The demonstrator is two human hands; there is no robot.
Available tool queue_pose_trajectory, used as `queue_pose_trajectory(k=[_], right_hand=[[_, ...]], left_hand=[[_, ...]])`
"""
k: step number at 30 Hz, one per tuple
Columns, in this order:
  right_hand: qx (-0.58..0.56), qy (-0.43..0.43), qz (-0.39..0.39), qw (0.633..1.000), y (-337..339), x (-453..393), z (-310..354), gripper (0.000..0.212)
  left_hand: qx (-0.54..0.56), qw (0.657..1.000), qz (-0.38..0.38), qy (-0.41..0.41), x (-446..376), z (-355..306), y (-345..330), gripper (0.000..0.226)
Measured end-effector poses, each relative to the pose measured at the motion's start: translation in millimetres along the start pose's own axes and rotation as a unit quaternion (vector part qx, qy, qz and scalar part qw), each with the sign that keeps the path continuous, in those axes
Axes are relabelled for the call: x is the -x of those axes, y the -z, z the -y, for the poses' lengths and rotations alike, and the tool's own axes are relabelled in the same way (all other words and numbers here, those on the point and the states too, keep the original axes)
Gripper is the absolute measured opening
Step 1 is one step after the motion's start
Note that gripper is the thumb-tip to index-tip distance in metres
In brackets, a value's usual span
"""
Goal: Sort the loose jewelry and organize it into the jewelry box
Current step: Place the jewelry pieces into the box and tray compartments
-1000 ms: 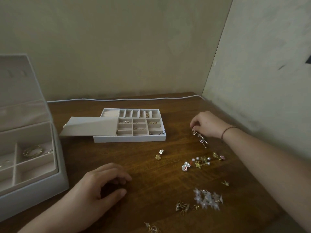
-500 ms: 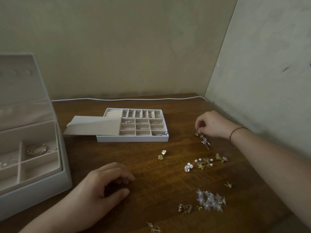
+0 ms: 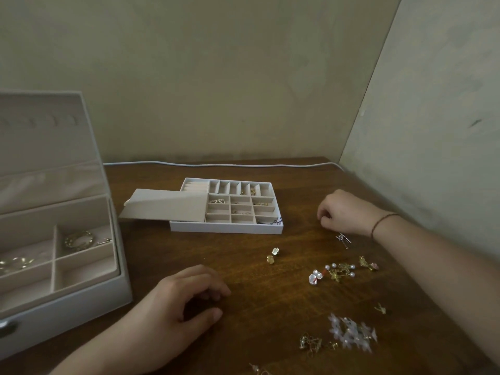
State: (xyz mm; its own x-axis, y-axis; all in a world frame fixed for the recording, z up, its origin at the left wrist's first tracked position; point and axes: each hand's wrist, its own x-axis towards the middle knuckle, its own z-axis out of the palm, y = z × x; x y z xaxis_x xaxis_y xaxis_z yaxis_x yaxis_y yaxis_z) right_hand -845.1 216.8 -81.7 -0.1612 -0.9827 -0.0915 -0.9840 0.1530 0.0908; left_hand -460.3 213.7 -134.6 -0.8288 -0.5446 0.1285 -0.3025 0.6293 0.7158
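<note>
Our right hand has lifted off the pin, fingers clenched on something unclear; the pin's long axis runs near-right. Our left hand rests loosely curled, empty; the tray sits far-left.

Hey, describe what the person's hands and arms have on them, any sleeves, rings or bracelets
Both forearms are bare, with no sleeves in view. The right hand has a thin dark cord bracelet around its wrist. The left hand shows no bracelet or watch, and no rings or gloves are visible on either hand's fingers.
</note>
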Motion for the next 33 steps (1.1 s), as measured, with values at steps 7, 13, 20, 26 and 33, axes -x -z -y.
queue_pose_trajectory(k=[7, 13, 20, 26, 33], right_hand=[[-0.043, 0.002, -0.023, 0.999, 3.9, -9.3, 6.7, 0.022], [-0.073, 0.133, -0.080, 0.985, 14.0, 7.8, 42.8, 0.026], [-0.035, 0.161, -0.065, 0.984, 10.0, 10.9, 54.4, 0.035], [-0.027, 0.156, -0.043, 0.987, 5.3, 12.7, 59.5, 0.038], [-0.062, 0.144, -0.037, 0.987, 9.0, 12.6, 60.2, 0.034]], left_hand=[[-0.001, 1.000, 0.005, 0.000, -0.2, -0.7, 0.8, 0.028], [0.003, 1.000, 0.010, 0.000, 0.3, -1.4, -0.1, 0.026], [0.006, 1.000, 0.010, -0.003, 0.5, -2.5, 0.0, 0.026], [0.005, 1.000, 0.007, -0.004, 0.5, -3.4, -0.1, 0.025], [0.005, 1.000, 0.008, -0.002, 0.7, -4.0, 0.5, 0.025]])
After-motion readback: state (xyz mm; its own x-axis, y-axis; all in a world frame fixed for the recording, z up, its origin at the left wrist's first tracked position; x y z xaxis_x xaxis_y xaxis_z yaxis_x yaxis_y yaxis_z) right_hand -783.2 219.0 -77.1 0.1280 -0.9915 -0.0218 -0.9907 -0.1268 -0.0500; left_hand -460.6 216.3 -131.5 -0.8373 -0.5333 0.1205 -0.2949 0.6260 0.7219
